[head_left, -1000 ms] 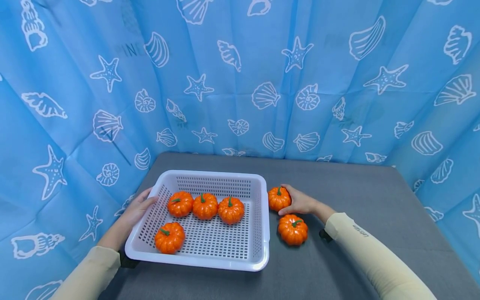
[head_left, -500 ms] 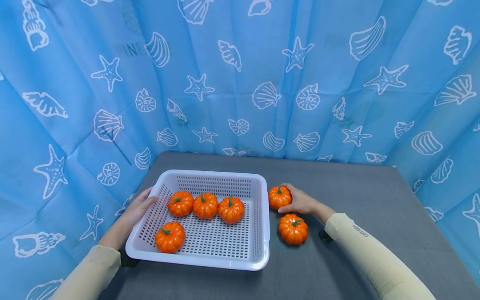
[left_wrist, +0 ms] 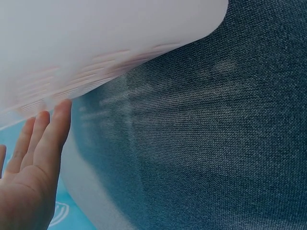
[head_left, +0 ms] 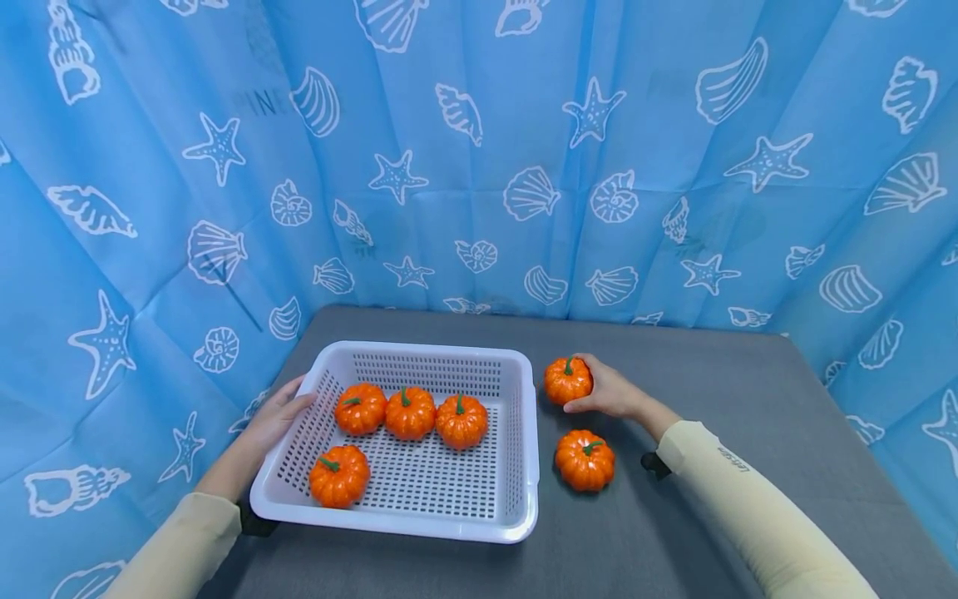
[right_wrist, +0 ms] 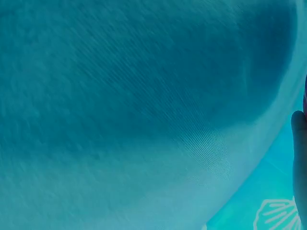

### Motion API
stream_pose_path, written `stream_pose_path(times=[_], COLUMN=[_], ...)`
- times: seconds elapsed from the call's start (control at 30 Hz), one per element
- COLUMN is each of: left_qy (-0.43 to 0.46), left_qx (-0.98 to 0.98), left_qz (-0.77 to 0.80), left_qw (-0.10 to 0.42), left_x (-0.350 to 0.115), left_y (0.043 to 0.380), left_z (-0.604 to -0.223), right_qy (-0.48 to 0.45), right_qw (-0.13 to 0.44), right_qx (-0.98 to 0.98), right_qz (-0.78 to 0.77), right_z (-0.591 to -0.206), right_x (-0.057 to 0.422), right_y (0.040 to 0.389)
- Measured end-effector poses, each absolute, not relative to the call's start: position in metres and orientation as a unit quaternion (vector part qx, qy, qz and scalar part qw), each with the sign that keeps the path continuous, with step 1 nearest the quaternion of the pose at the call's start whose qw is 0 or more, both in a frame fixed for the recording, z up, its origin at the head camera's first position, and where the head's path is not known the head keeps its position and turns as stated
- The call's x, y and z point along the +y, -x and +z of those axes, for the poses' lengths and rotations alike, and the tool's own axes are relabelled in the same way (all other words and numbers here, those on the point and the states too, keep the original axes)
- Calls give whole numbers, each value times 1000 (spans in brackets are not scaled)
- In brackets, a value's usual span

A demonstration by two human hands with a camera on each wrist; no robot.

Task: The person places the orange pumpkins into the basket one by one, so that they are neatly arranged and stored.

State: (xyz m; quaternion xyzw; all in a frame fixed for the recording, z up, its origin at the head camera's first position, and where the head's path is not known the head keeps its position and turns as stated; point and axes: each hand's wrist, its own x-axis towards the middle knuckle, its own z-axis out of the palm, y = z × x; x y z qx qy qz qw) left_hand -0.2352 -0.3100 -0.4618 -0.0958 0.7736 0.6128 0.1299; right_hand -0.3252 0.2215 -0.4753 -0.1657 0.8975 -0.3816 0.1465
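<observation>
My right hand [head_left: 609, 389] grips a small orange pumpkin [head_left: 566, 381] with a green stem, fingers behind it and thumb at the near side, just right of the basket. A second pumpkin [head_left: 585, 460] sits on the table nearer the body. Along the left side of the white plastic basket [head_left: 397, 522], my left hand [head_left: 277, 416] rests with extended fingers at the rim. The left wrist view shows these fingers [left_wrist: 60, 120] straight against the outer wall [left_wrist: 120, 28]. Only a sliver of the right hand [right_wrist: 300, 158] appears in the right wrist view.
Inside the basket lie several pumpkins: a row of three, including the middle one [head_left: 409, 413], and another at front left [head_left: 339, 477]. A dark grey cloth [head_left: 711, 374] covers the table. A blue shell-print curtain [head_left: 479, 166] hangs behind and at both sides.
The right hand has shifted slightly right and away from the body with the gripped pumpkin, leaving a wider gap to the other loose pumpkin. The left hand and basket stay put.
</observation>
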Motion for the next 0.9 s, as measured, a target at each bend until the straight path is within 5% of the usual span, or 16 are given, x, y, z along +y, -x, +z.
stream_pose_path(times=[0.33,0.9], left_qy=[94,95], left_qx=[780,776], left_qz=[606,610], left_qw=[126,130], left_x=[-311,-311], left_y=[235,234], left_z=[-462,-460], right_qy=[180,227], right_qw=[90,73], right_qx=[903,883], right_qz=[-379,-404], right_z=[-447,-403], right_x=[221,189], right_y=[332,333])
